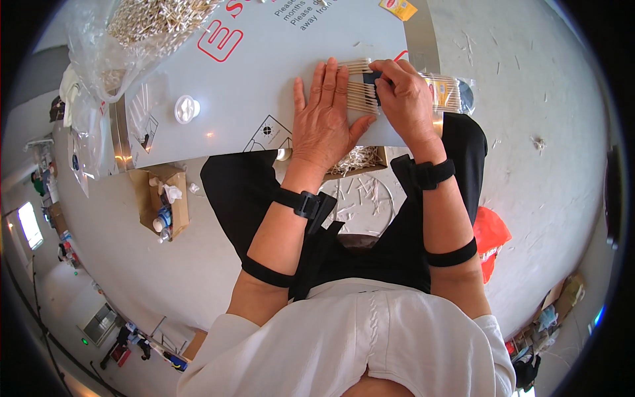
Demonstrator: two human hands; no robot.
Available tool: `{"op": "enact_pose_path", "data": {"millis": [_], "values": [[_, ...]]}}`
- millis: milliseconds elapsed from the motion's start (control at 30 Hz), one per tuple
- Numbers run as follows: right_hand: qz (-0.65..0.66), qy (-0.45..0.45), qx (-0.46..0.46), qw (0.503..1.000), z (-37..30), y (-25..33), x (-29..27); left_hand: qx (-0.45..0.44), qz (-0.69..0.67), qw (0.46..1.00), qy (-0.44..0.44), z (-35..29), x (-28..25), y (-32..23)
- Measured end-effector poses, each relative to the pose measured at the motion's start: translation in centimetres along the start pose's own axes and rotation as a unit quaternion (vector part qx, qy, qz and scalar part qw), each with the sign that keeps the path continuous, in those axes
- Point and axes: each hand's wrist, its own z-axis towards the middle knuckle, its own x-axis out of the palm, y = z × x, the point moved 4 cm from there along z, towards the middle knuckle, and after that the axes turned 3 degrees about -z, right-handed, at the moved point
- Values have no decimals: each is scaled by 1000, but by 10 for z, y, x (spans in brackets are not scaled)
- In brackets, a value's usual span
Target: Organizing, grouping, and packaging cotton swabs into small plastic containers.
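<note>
My left hand lies flat on the grey board, fingers stretched out. Its thumb and index side rest against a row of cotton swabs, whose left ends are hidden by the hand. My right hand is at the other end of that row, its fingers curled and thumb and index pinched together. A dark blue piece shows beside those fingertips, over the swabs; what the pinch holds is hidden. Right of this hand, a clear packet of cotton swabs with a yellow label sticks out past the board's edge.
A large clear bag of loose cotton swabs stands at the far left. A small white round tub sits on the board, and a yellow card lies at the back. Below are a box of swabs and a cardboard box with bottles.
</note>
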Motion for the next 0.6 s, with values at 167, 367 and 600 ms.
{"op": "enact_pose_path", "data": {"millis": [167,367,600], "values": [[-21,18,-4,1000,6,-1,2,-2,0,1000,4,1,0,0],[-40,31,-5,999,6,-1,6,-1,5,1000,5,-1,1,1],[-43,50,-32,997,13,-6,7,1,4,1000,0,-1,1,0]]}}
